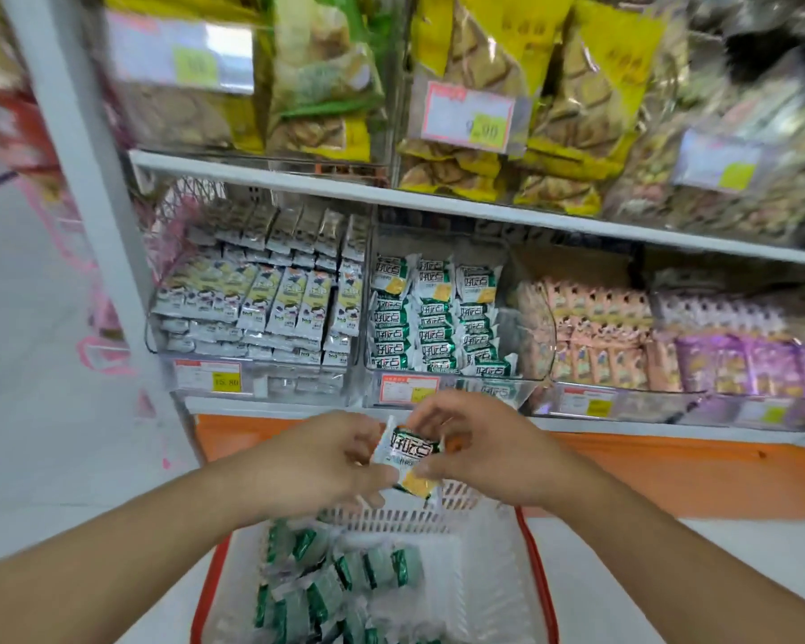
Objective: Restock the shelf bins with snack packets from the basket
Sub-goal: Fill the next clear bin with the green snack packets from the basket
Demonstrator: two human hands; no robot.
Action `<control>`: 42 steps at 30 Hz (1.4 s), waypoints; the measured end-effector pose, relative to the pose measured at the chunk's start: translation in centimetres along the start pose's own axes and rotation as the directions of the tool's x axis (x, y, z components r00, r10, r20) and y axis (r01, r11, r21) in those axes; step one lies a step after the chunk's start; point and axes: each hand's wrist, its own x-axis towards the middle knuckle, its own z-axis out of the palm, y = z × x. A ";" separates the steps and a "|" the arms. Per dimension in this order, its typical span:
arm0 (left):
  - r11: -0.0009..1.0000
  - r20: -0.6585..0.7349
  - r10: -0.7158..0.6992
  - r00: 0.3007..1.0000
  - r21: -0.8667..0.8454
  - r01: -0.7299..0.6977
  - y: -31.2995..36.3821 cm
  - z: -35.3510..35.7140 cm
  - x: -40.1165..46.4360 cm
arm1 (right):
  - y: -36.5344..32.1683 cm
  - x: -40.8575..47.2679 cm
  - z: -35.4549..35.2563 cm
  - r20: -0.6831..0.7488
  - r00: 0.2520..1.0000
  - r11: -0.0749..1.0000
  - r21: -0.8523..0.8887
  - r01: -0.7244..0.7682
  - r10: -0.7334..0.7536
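Note:
A green-and-white snack packet (410, 457) with a yellow corner is held between both hands, above the far rim of the basket. My left hand (331, 462) grips its left side and my right hand (484, 448) pinches its right side and top. Below them a white mesh basket (479, 569) with red handles holds several more green packets (345, 583). Just above the hands, a clear shelf bin (521, 388) is stacked with rows of the same green packets (433, 318).
A clear bin of white-and-yellow packets (261, 309) stands to the left, with pink (596, 337) and purple (744, 360) packets in bins to the right. The upper shelf (298, 178) carries yellow cracker bags. An orange base panel (670, 476) runs under the shelf. A white upright post (80, 146) stands at left.

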 end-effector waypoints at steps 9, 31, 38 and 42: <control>0.983 -0.371 0.169 0.913 -0.003 -0.184 2.0 -2.5 4.0 | -1.5 3.2 -4.3 -0.426 0.900 0.991 -0.127 0.037 -0.088; 0.870 -0.326 0.270 0.906 0.485 -0.085 0.7 -1.8 5.7 | 2.8 25.1 -6.4 -0.476 0.831 0.882 -0.471 0.035 -0.287; 0.847 -0.289 0.346 0.893 0.505 -0.164 0.3 -2.1 4.9 | 2.0 20.9 -6.4 -0.495 0.840 0.929 -0.368 0.030 -0.223; 0.848 -0.296 0.387 0.873 0.487 -0.210 0.3 -2.6 3.8 | 0.9 15.1 -5.6 -0.512 0.835 0.951 -0.306 0.040 -0.200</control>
